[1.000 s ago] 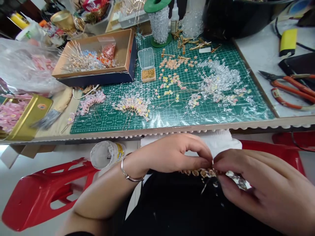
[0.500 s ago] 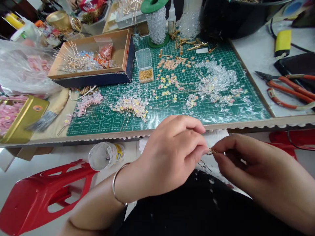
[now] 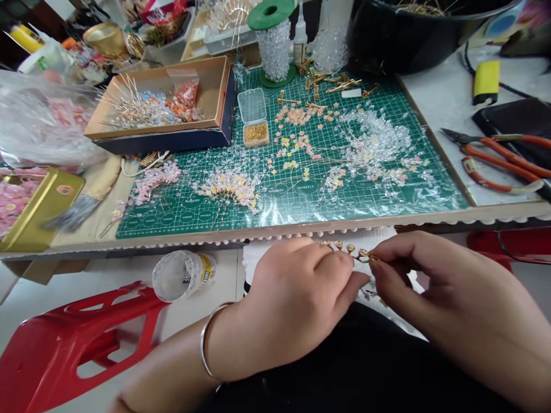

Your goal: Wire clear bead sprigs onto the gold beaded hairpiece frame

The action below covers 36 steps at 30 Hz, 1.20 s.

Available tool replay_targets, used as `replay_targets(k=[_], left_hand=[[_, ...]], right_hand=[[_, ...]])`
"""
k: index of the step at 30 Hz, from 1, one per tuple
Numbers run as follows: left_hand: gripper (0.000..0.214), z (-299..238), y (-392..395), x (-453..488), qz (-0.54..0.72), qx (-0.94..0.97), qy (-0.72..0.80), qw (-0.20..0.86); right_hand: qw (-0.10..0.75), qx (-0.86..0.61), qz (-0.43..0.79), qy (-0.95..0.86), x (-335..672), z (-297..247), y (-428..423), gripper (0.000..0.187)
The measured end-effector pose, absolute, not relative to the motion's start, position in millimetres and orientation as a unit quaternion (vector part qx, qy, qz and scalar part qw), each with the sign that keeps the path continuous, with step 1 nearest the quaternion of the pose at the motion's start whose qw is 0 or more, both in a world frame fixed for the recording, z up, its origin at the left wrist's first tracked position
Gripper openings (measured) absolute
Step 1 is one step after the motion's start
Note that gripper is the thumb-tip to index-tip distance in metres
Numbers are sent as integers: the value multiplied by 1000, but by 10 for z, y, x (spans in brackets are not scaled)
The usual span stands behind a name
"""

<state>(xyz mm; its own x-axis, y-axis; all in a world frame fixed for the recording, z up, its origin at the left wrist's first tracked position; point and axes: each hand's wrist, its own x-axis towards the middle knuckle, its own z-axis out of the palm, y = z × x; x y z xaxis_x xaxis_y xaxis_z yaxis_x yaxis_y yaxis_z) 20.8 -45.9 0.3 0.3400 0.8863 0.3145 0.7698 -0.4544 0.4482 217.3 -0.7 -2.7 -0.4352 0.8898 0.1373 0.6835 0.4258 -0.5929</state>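
My left hand [image 3: 297,301], with a silver bangle at the wrist, and my right hand [image 3: 434,287] meet just below the table's front edge, over my dark lap. Both pinch a thin gold strip set with small beads [image 3: 350,250]; a short row of its gold pieces shows between the fingertips. Most of the strip is hidden behind my left fingers. A white cloth [image 3: 381,235] lies under the hands.
A green cutting mat [image 3: 301,189] carries clear and pink beads, beaded sprigs [image 3: 230,186], gold pins and a small bead box [image 3: 255,117]. A cardboard tray [image 3: 163,106] stands left, orange pliers [image 3: 503,160] right. A red stool [image 3: 73,350] and a plastic jar [image 3: 183,275] sit below.
Both hands rose from my lap toward the table edge. The left hand turned over the strip, so less of the beaded piece shows now.
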Motion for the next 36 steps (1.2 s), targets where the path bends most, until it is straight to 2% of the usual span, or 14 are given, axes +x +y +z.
replay_targets(k=[5, 10, 15, 20, 26, 32, 36], left_hand=[[25, -57, -461, 199, 282, 810, 492, 146], [27, 19, -445, 143, 300, 781, 483, 258], [21, 114, -449, 58, 298, 723, 492, 381], [19, 150, -478, -12, 303, 676, 497, 452], [16, 145, -536, 7, 313, 696, 490, 422], [16, 254, -590, -107, 240, 784, 439, 367], [24, 340, -452, -270, 342, 713, 525, 313]], right_hand=[[230, -482, 260, -804, 2196, -47, -21, 15], [235, -436, 288, -820, 2245, -95, 32, 6], [228, -399, 304, -835, 2306, -157, 158, 4], [233, -355, 332, -842, 2375, -230, 221, 6], [180, -395, 344, -833, 2388, -226, 250, 8], [196, -373, 323, -847, 2402, -125, 301, 9], [188, -345, 384, -835, 2388, -40, 271, 12]])
